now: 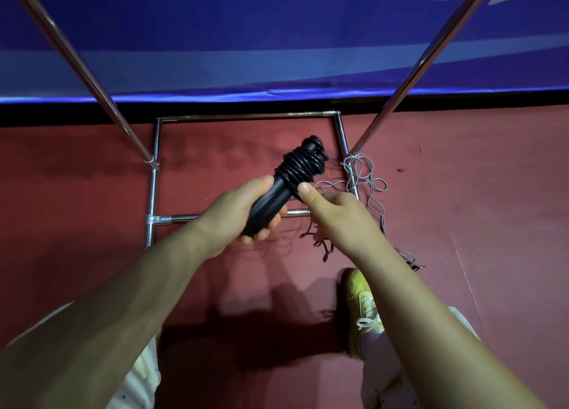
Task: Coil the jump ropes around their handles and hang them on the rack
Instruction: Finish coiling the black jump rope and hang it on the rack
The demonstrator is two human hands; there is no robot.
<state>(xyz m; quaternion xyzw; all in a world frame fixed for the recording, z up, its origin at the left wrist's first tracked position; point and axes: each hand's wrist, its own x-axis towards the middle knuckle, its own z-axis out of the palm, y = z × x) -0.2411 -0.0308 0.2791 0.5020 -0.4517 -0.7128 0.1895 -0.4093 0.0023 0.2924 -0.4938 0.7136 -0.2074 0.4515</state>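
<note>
My left hand (243,211) grips the black handles (271,205) of a jump rope, held slanting up to the right. The black rope (300,163) is wound in many turns around the upper half of the handles. My right hand (334,214) pinches the rope just below the coil, thumb against it. A loose dark tail of rope (323,245) hangs below my right hand. A grey jump rope (361,180) lies tangled on the floor beside the rack's right foot. The chrome rack (246,117) stands in front of me, its base frame on the floor.
Two slanted chrome poles of the rack, one on the left (80,69) and one on the right (431,57), rise on either side. A blue banner (277,38) hangs behind. The floor (462,193) is red. My foot in a yellow shoe (363,304) stands under my right arm.
</note>
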